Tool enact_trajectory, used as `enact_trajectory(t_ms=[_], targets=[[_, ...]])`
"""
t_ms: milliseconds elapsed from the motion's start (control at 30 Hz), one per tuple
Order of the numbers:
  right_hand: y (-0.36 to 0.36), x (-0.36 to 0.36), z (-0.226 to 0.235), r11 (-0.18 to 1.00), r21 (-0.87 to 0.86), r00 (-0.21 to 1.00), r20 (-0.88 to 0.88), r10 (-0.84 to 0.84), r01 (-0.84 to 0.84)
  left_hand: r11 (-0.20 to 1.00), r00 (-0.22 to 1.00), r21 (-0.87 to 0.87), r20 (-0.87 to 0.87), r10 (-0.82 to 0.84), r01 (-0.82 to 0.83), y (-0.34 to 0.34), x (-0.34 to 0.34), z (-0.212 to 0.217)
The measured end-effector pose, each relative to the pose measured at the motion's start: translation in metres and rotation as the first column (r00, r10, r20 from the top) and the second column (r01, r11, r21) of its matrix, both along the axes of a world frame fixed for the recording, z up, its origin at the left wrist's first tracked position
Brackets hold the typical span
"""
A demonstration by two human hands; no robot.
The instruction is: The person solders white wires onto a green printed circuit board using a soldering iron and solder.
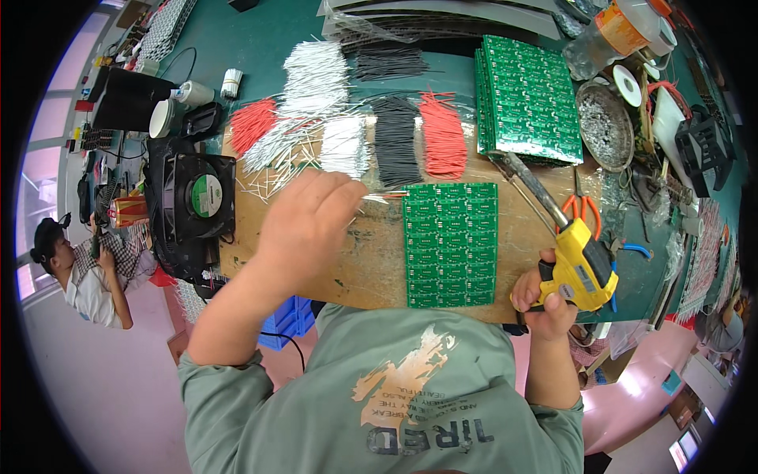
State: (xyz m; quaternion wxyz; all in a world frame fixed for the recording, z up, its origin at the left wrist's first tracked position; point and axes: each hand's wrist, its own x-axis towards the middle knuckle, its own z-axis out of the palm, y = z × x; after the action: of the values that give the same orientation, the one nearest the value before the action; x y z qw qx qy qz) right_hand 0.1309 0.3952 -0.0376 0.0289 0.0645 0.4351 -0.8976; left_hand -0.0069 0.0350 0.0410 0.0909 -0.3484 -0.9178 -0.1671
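Observation:
My right hand [546,299] is wrapped round the handle of a yellow soldering gun [586,265], whose long metal barrel points up and left toward a stack of green circuit boards. In front of me a single green circuit board panel [451,245] lies flat on the brown work board [363,272]. A few red and white wire ends [387,195] show at its upper left edge. My left hand [312,215] hovers left of the panel, just below a bundle of short white wires [344,148]. Its fingers are curled together; what they hold, if anything, is hidden.
Black wires [397,142] and red wires [444,138] lie beyond the panel. The circuit board stack [529,99] stands at the back right, beside a dish of grey scraps [604,126]. Orange-handled pliers [582,209] lie near the gun. A black fan [193,196] stands left.

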Motion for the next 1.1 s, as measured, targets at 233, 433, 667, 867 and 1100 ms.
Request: enact_trajectory(t_ms=[233, 433, 667, 867, 1100], targets=[[-0.006, 0.011, 0.018, 0.991, 0.035, 0.985, 0.119, 0.123, -0.128, 0.971, 0.999, 0.236, 0.022, 0.026, -0.03, 0.017, 0.021, -0.05], [-0.012, 0.021, 0.031, 0.961, 0.015, 0.926, 0.275, 0.26, -0.274, 0.967, 0.999, 0.253, -0.033, -0.021, 0.028, 0.013, 0.021, -0.058], [-0.009, 0.008, 0.027, 0.946, 0.145, 0.931, 0.273, 0.243, -0.29, 0.959, 0.998, 0.283, -0.061, -0.004, 0.022, 0.021, 0.017, -0.062], [-0.004, 0.003, 0.026, 0.92, 0.185, 0.917, 0.274, 0.289, -0.345, 0.957, 0.998, 0.288, -0.05, -0.027, 0.041, 0.02, 0.015, -0.064], [-0.003, 0.007, 0.019, 0.936, 0.16, 0.93, 0.251, 0.268, -0.313, 0.961, 0.998, 0.273, -0.047, -0.035, 0.046, 0.019, 0.015, -0.065]])
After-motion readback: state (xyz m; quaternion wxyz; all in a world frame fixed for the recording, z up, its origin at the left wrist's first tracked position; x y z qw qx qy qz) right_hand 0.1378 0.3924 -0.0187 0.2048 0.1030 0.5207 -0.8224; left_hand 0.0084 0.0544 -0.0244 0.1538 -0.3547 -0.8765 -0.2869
